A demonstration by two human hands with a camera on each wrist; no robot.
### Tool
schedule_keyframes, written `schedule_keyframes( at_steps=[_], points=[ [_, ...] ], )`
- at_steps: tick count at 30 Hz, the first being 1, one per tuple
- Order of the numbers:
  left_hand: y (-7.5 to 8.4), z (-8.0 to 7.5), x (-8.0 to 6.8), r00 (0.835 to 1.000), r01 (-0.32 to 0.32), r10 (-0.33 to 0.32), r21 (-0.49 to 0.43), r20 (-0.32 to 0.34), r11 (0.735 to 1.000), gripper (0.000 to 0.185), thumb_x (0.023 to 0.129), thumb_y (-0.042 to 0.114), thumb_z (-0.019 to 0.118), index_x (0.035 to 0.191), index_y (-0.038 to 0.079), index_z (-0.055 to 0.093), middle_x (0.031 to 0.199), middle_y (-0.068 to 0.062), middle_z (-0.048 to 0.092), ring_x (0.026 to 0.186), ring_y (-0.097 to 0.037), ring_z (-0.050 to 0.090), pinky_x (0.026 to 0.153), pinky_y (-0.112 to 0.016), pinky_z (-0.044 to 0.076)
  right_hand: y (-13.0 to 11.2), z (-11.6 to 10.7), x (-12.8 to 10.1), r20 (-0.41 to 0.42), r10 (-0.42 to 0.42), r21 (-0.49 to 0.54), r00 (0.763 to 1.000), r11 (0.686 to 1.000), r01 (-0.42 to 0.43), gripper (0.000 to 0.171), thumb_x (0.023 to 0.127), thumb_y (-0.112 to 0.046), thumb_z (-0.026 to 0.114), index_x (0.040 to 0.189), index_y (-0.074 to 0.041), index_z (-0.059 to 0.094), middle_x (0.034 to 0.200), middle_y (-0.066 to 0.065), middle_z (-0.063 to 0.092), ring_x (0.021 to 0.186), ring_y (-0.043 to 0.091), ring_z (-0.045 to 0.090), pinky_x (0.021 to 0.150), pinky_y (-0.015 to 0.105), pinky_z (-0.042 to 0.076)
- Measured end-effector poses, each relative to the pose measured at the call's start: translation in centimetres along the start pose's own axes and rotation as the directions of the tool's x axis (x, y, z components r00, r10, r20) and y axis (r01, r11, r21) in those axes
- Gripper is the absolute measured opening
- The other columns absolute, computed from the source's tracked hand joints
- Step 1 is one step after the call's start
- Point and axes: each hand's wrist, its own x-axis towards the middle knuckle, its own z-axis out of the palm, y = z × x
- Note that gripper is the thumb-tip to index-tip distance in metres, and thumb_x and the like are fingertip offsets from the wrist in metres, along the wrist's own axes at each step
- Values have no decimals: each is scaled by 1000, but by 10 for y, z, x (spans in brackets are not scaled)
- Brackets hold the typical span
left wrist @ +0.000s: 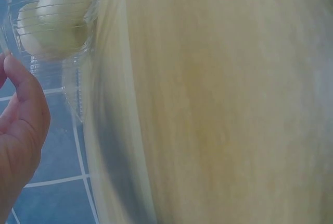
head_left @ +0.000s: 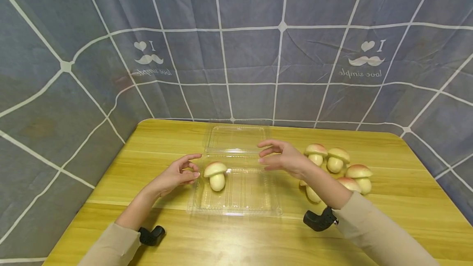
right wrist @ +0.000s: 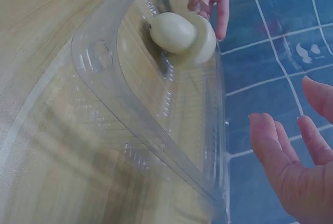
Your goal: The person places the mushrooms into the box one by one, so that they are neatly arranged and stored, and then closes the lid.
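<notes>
One cream-coloured toy mushroom with a pinkish cap (head_left: 216, 175) stands upright in the left end of the clear plastic clamshell box (head_left: 240, 200), whose hinged lid (head_left: 236, 138) lies flat open behind it. The left hand (head_left: 176, 174) hovers just beside this mushroom, fingers loosely curled and holding nothing; whether a fingertip touches the box wall cannot be told. The right hand (head_left: 282, 158) hangs above the right part of the box, fingers spread and relaxed, also empty. Judged from this layout, packing has barely begun: one piece is inside, while a group of five similar toy mushrooms (head_left: 338, 165) waits on the table to the right. Everything rests on a yellow wood-grain table (head_left: 388, 216), backed by a grey-blue cloth with a white grid (head_left: 240, 52).
</notes>
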Motion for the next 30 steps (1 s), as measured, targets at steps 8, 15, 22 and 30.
schedule_keyframes(
  at_steps=[8, 15, 22, 30],
  points=[
    [-1, 0, 0, 1000, -5, 5, 0, 4, 1000, 65, 90, 5, 60, 144, 0, 25, 101, -9, 45, 75, -10, 53, 66, -24, 49, 1, -13, -12, -3, -14, -27, 1000, 1000, 14, 53, 85, -4, 65, 131, 5, 43, 116, 22, 50, 100, 26, 57, 90, 49, 46],
    [-2, -1, 0, 1000, -4, 4, -1, 1, 1000, 64, 90, 5, 60, 144, 2, 26, 101, -9, 45, 74, -11, 52, 65, -23, 48, 2, -24, -23, -24, -23, -48, 999, 999, 22, 52, 84, -4, 66, 130, 5, 43, 113, 18, 52, 97, 21, 58, 90, 47, 46],
    [-2, -1, 0, 1000, -3, 3, -6, -1, 1000, 64, 90, 5, 60, 144, 1, 26, 101, -9, 45, 74, -11, 52, 65, -23, 48, 3, -39, -38, -35, -29, -85, 999, 996, 26, 54, 85, -8, 66, 131, 6, 41, 110, 14, 54, 97, 20, 59, 89, 44, 48],
    [-2, 0, 0, 1000, -12, 12, -32, -1, 999, 65, 89, 2, 59, 144, 0, 24, 100, -9, 45, 76, -11, 54, 67, -23, 49, 2, -57, -58, -53, -43, -121, 998, 992, 36, 50, 88, -10, 63, 132, 3, 42, 110, 10, 55, 99, 19, 60, 88, 44, 48]
  ],
)
